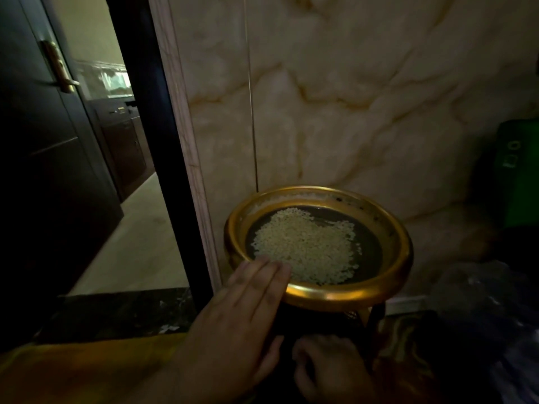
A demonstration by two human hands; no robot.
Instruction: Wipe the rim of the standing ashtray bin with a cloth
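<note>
Gold rim of the standing ashtray bin, against the marble wall: left hand flat, fingers together on its near-left edge, probably steadying; right hand curled below, cloth unseen.

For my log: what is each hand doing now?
Left hand: open, flat, fingertips over the ashtray rim, holding nothing.
Right hand: curled; contents cannot be told.

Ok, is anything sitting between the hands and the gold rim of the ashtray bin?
Nothing visible does. The left hand already lies flat with its fingers across the near-left part of the gold rim. The right hand is lower, beside the dark body under the rim, curled. No cloth can be made out in either hand.
</note>
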